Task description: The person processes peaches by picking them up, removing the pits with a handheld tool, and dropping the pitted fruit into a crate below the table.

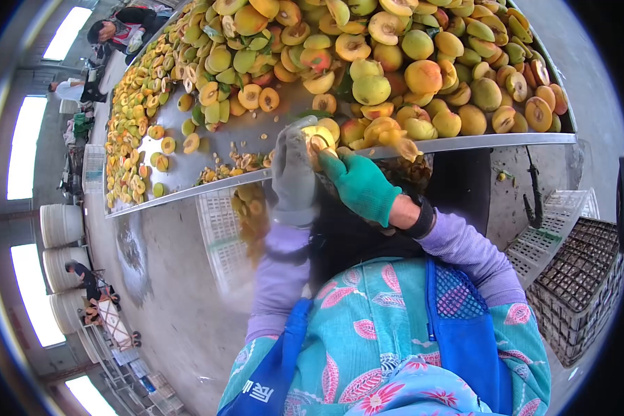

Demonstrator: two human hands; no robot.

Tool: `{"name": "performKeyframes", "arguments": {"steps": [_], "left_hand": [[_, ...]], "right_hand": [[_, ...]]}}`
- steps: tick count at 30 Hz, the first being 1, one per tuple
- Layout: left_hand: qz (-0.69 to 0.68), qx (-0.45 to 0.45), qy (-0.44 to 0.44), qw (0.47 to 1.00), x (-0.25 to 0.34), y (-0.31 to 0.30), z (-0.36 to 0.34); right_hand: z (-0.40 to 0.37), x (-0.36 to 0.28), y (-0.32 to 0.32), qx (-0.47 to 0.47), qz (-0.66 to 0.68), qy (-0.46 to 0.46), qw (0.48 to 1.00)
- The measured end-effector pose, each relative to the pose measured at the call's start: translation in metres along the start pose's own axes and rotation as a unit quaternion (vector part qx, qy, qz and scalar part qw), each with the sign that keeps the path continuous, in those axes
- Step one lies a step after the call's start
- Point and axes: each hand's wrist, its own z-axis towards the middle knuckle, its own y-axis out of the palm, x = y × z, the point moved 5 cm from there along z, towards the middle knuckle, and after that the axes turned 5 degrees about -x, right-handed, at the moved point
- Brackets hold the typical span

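Note:
Just above the metal table's near edge, my left hand (291, 170), in a grey-white glove slightly smeared by motion, is closed around a yellow cut peach (319, 135). My right hand (364, 187), in a green knitted glove, meets it from the right. Its fingers are bent and pressed against the same peach, with the brownish cut side between the two hands. Whether a small tool is in the right palm is hidden. Behind both hands lies a big heap of whole and halved peaches (423, 76), some halves still holding their pits.
The raised metal table rim (464, 143) runs in front of me. Loose pits (236, 166) lie on its surface. White crates (218, 236) stand below left, with a white crate (544, 239) and dark crates (579, 277) at right. Co-workers (121, 31) are at far left, near large tubs (62, 225).

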Motion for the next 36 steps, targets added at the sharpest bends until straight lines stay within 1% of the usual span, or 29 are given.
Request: {"name": "performKeyframes", "arguments": {"steps": [2, 5, 6, 7, 8, 9, 11, 12, 14, 15, 16, 18, 19, 20, 21, 22, 24, 25, 26, 27, 28, 29, 30, 31, 32, 33, 34, 35, 36], "left_hand": [[0.111, 0.031, 0.032, 0.993, -0.003, -0.002, -0.001], [0.151, -0.017, 0.025, 0.988, 0.006, 0.003, 0.0], [0.104, 0.01, 0.019, 0.994, 0.004, 0.004, 0.0], [0.058, 0.037, 0.013, 0.998, 0.001, 0.007, -0.001], [0.012, 0.065, 0.008, 0.998, -0.002, 0.008, -0.001], [0.018, 0.055, -0.03, 0.998, -0.005, 0.008, 0.001], [0.033, 0.037, -0.109, 0.993, -0.009, 0.003, 0.003], [0.143, -0.027, -0.126, 0.981, -0.005, 0.003, 0.007], [0.348, -0.151, -0.151, 0.913, 0.018, 0.014, 0.023], [0.253, -0.106, -0.149, 0.95, 0.019, 0.012, 0.023], [0.156, -0.063, -0.14, 0.976, 0.018, 0.013, 0.024], [0.007, 0.017, -0.116, 0.993, 0.012, 0.016, 0.021], [0.071, 0.002, -0.106, 0.992, 0.017, 0.016, 0.022], [0.134, -0.014, -0.102, 0.986, 0.024, 0.018, 0.022], [0.192, -0.028, -0.095, 0.976, 0.028, 0.019, 0.023], [0.212, -0.078, -0.087, 0.97, 0.027, 0.016, 0.029], [0.168, -0.163, -0.173, 0.957, 0.014, 0.012, 0.036], [0.147, -0.204, -0.212, 0.944, 0.006, 0.01, 0.041], [0.224, -0.23, -0.194, 0.927, -0.001, 0.006, 0.048], [0.22, -0.25, -0.162, 0.929, -0.001, 0.005, 0.051], [0.214, -0.271, -0.13, 0.929, 0.005, 0.008, 0.052], [0.205, -0.291, -0.095, 0.93, 0.012, 0.013, 0.053], [0.392, -0.311, 0.239, 0.832, 0.043, 0.02, 0.048], [0.269, -0.237, 0.083, 0.93, 0.042, 0.017, 0.053], [0.131, -0.152, -0.081, 0.976, 0.035, 0.018, 0.047], [-0.013, -0.058, -0.242, 0.969, 0.023, 0.015, 0.038], [-0.02, -0.085, -0.242, 0.966, 0.018, 0.012, 0.036], [-0.081, -0.059, -0.236, 0.967, 0.014, 0.009, 0.027], [-0.138, -0.031, -0.223, 0.964, 0.014, 0.005, 0.019]], "right_hand": [[0.005, 0.024, 0.022, -0.038, 0.031, 0.003, 0.999], [-0.001, 0.028, 0.023, -0.017, 0.12, 0.026, 0.992], [-0.006, 0.022, 0.017, 0.002, 0.156, 0.034, 0.987], [-0.013, 0.012, 0.014, -0.044, 0.249, 0.12, 0.96], [-0.023, -0.005, 0.01, -0.091, 0.337, 0.202, 0.915], [-0.03, -0.014, 0.011, -0.137, 0.419, 0.281, 0.853], [-0.031, -0.014, 0.009, -0.159, 0.398, 0.296, 0.854], [-0.035, -0.012, 0.011, -0.169, 0.391, 0.307, 0.851], [-0.035, -0.007, 0.027, -0.175, 0.504, 0.286, 0.796], [-0.032, -0.009, 0.03, -0.178, 0.554, 0.27, 0.767], [-0.036, -0.027, 0.024, -0.241, 0.625, 0.285, 0.686], [-0.03, -0.026, 0.019, -0.25, 0.588, 0.25, 0.728], [-0.03, -0.025, 0.02, -0.252, 0.573, 0.236, 0.743], [-0.031, -0.019, 0.016, -0.179, 0.454, 0.271, 0.83], [-0.034, -0.022, 0.022, -0.207, 0.516, 0.27, 0.786], [-0.032, -0.027, 0.023, -0.234, 0.569, 0.263, 0.743], [-0.033, -0.03, 0.032, -0.296, 0.661, 0.255, 0.64], [-0.03, -0.03, 0.031, -0.285, 0.631, 0.245, 0.679], [-0.029, -0.029, 0.031, -0.271, 0.603, 0.235, 0.712], [-0.03, -0.027, 0.034, -0.253, 0.58, 0.226, 0.741], [-0.03, -0.029, 0.037, -0.252, 0.616, 0.218, 0.714], [-0.03, -0.035, 0.039, -0.267, 0.673, 0.188, 0.664], [-0.028, -0.043, 0.04, -0.282, 0.722, 0.154, 0.613], [-0.025, -0.049, 0.038, -0.297, 0.766, 0.118, 0.557], [-0.024, -0.052, 0.035, -0.301, 0.754, 0.128, 0.57], [-0.021, -0.05, 0.035, -0.318, 0.756, 0.152, 0.552], [-0.018, -0.044, 0.032, -0.333, 0.757, 0.178, 0.534], [-0.02, -0.039, 0.032, -0.348, 0.755, 0.211, 0.515], [-0.021, -0.038, 0.034, -0.379, 0.762, 0.199, 0.486]]}}
